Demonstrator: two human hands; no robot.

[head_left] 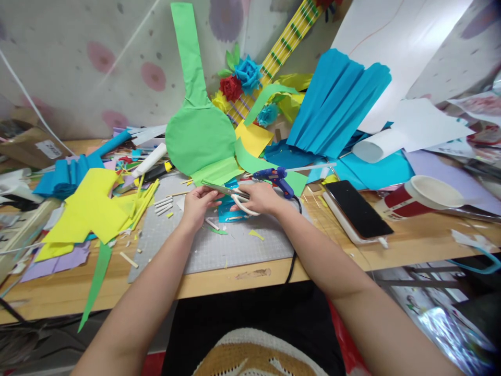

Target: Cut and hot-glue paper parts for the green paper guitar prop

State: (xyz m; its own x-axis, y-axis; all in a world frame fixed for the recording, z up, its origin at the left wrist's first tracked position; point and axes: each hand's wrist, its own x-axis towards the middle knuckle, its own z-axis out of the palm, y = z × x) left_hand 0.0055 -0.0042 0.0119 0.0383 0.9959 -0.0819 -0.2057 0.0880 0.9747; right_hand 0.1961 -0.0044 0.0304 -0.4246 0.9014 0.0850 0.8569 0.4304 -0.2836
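My right hand [261,198] is closed round the white handles of a pair of scissors [230,193], whose blades point left. My left hand [198,202] pinches something small right at the blade tips; I cannot make out what it is. Both hands hover over a grey cutting mat [219,245]. A blue piece of paper [229,213] lies on the mat under the scissors. Just behind my right hand lies a blue glue gun [276,177]. A large green paper shape [199,125] leans behind the mat.
Yellow paper [88,209] and blue crepe rolls [64,175] lie at left. A fan of blue paper [336,102], paper flowers [240,78] and white sheets stand at the back. A phone [358,209] and a red cup [420,196] lie at right.
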